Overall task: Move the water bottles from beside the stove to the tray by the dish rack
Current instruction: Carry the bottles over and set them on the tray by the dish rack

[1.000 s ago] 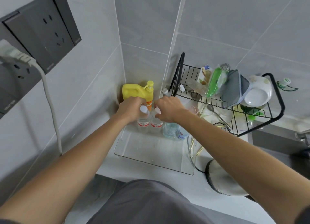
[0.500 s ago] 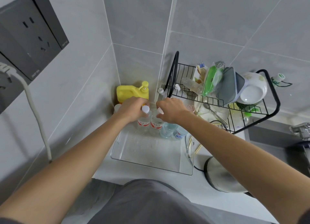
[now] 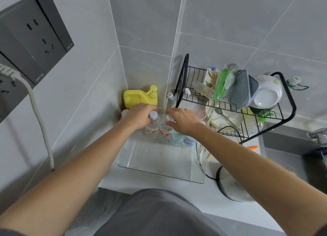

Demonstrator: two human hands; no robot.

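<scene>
A clear plastic tray (image 3: pixel 155 166) lies on the counter left of the black dish rack (image 3: pixel 230 105). At its far end stand several water bottles: two with red labels (image 3: pixel 152 129) (image 3: pixel 165 131) and two with blue labels (image 3: pixel 176 138) (image 3: pixel 189 141). My left hand (image 3: pixel 139 115) is wrapped around the neck of the left red-label bottle, just under its white cap. My right hand (image 3: pixel 184 120) hovers over the other red-label bottle, fingers loosened and spread around its cap. The blue-label bottles' tops are hidden under my right wrist.
A yellow pump jug (image 3: pixel 139 96) stands in the wall corner behind the bottles. The dish rack holds bowls, lids and packets. A steel kettle (image 3: pixel 230 184) and chopsticks (image 3: pixel 205 156) sit right of the tray. A wall socket with a cable (image 3: pixel 35 101) is on the left; the sink (image 3: pixel 290 151) is far right.
My right hand's fingers have loosened and spread off the right red-label bottle's cap. My left hand stays on its bottle. The view has shifted slightly.
</scene>
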